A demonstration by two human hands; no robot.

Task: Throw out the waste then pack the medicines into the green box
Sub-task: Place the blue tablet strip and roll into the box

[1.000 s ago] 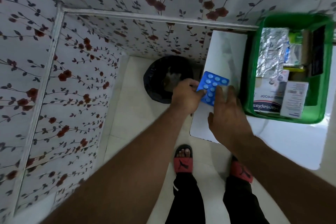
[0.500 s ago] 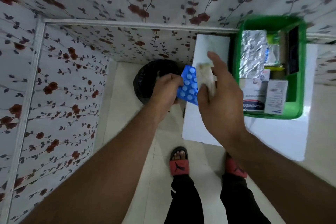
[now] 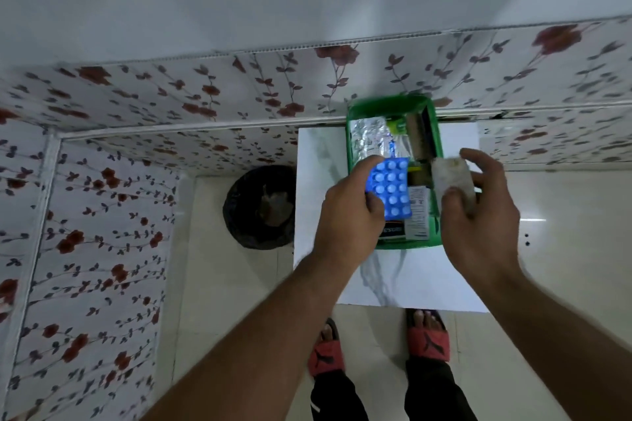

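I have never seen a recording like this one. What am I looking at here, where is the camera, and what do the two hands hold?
There is no machine here. A person wears a wide-angle camera on the head, so the picture looks down at their own arms, hands and feet. The wide lens bends the walls.

The left hand holds a blue blister pack of white pills. The right hand holds a pale whitish pack; it is too blurred to say what it is. Both are held over the green box.

The box stands on a white table against the flowered wall. It already contains a silver foil strip and some small cartons. On the floor, left of the table, stands a black bin with some waste inside.
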